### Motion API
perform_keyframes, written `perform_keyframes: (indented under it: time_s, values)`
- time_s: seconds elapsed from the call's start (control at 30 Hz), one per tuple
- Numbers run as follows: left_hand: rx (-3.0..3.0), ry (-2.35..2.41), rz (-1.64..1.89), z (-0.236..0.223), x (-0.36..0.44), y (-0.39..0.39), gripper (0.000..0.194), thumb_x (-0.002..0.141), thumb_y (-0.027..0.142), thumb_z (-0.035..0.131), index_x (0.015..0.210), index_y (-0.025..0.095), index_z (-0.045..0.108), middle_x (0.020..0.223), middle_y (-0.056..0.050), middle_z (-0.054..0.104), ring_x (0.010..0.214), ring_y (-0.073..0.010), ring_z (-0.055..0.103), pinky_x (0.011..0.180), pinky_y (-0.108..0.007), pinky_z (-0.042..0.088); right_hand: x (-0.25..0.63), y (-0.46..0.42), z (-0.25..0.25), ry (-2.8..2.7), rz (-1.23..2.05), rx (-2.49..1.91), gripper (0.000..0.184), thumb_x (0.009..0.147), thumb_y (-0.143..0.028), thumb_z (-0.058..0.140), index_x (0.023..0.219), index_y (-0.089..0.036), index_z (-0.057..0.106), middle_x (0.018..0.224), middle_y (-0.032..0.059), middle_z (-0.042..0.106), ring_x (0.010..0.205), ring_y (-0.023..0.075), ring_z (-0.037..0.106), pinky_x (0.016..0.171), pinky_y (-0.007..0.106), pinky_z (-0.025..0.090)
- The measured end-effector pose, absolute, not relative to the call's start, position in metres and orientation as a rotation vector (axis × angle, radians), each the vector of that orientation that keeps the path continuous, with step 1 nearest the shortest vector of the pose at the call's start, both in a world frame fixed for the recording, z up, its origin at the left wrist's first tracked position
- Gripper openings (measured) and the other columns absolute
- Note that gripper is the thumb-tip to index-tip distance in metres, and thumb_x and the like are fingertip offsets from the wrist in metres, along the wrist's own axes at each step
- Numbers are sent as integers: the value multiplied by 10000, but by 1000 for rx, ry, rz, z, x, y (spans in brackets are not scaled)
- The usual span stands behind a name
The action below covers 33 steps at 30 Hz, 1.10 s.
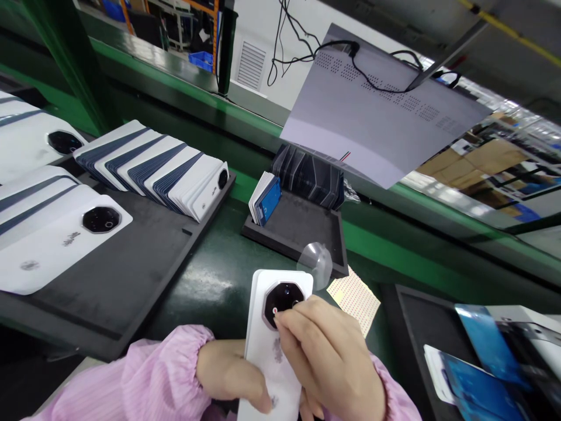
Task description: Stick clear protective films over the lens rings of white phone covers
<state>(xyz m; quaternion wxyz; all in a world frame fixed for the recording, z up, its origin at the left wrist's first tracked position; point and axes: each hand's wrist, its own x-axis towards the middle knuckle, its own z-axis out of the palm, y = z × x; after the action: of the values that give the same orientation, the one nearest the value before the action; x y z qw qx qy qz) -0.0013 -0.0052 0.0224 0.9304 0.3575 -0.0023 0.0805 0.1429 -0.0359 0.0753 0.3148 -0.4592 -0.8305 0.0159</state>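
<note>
A white phone back panel (277, 345) with a black octagonal camera block (284, 301) is held upright at the bottom middle. A second white edge shows behind it. My left hand (236, 371) is closed around its lower left side, thumb across the front. The fingers of my right hand (331, 351) are pinched together over the camera block, touching a tiny red-dotted sticker (275, 310) there. Part of the panel's right side is hidden by that hand. Just to the right lies a yellowish sheet of small red dots (357, 298).
White panels (179, 169) stand in rows in a black tray (144, 251) at left. A smaller black tray (302, 225) with cards and a clear plastic disc (315, 264) sits ahead. At right, another tray (421, 327) holds blue-filmed pieces (477, 386). A grey panel (372, 111) hangs above.
</note>
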Motion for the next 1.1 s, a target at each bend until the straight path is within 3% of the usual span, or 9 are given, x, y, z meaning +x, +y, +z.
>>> perform_keyframes:
  time_s: [0.67,0.9,1.1]
  values:
    - [774,39,167,17,1,-8,595,552,215,557,1139,131,614,956,-47,702,668,-170,610,469,-226,329,139,-35,81,-2142,99,-1333,67,822,-125,507,782,-169,538,709,29,577,614,134,549,508,238,439]
    - [790,-2,145,16,0,-6,607,574,221,551,1172,124,581,1015,-50,686,824,-214,628,549,-242,398,142,-36,79,-2098,47,-1291,67,816,-117,529,836,-168,569,778,47,593,665,137,570,541,256,468]
    - [765,12,148,16,-1,-7,609,577,233,567,1173,108,583,984,-71,698,797,-230,634,626,-286,448,139,-32,84,-1976,25,-1142,165,731,-20,614,761,-182,597,710,11,650,637,132,566,540,255,503]
